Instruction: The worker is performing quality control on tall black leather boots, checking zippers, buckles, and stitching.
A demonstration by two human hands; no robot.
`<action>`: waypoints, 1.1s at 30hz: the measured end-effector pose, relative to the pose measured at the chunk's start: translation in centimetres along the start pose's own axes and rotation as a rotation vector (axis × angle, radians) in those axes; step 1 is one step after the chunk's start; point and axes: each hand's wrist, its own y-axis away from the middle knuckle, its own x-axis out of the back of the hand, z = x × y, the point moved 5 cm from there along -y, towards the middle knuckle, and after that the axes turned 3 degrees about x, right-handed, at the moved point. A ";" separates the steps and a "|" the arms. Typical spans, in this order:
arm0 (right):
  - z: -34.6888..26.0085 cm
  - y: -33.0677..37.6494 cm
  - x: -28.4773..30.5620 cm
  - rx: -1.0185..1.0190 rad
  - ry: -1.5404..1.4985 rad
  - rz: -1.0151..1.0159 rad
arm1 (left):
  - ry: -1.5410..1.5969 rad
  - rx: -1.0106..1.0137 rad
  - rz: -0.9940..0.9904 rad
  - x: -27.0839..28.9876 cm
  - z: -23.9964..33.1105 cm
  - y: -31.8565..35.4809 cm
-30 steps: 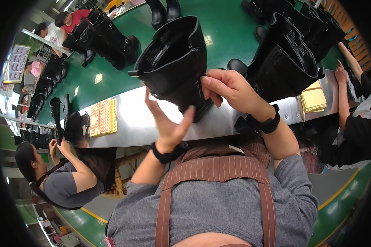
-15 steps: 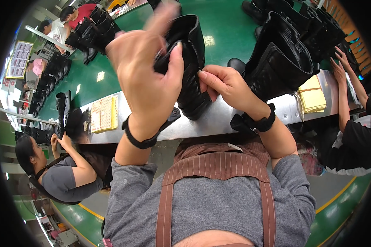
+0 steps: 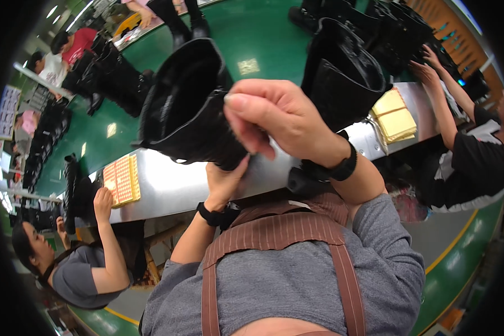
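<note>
A tall black boot (image 3: 176,131) stands tilted in front of me, its wide shaft mouth turned up. My left hand (image 3: 223,180) grips it low down, thumb showing on the near side and the other fingers partly hidden. At the right edge of the shaft, near the top rim, my right hand (image 3: 283,117) is closed in a pinch, thumb against forefinger. What lies between those fingertips is too small to make out. A second tall black boot (image 3: 339,84) stands just beyond my right hand, its shaft open at the top.
The metal bench edge (image 3: 168,179) runs before me, beside a green work surface (image 3: 238,33). Yellow card stacks lie left (image 3: 121,179) and right (image 3: 395,115). More black boots (image 3: 109,73) stand around. Co-workers sit at left (image 3: 89,266) and right (image 3: 465,162), hands near boots.
My left hand has dropped from above the boot to its lower part. The boot has tipped leftward, and my right hand has moved up to near its rim.
</note>
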 end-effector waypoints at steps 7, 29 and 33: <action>2.8 9.3 2.9 -0.501 1.126 -0.046 | -0.206 -0.006 0.221 1.3 0.5 -1.3; 10.9 14.8 12.3 -0.206 0.523 0.484 | 0.154 0.529 -0.996 -13.9 -2.1 -5.4; 11.6 15.4 13.0 -0.255 0.532 0.555 | 0.262 0.640 -1.016 -14.3 -1.9 -5.0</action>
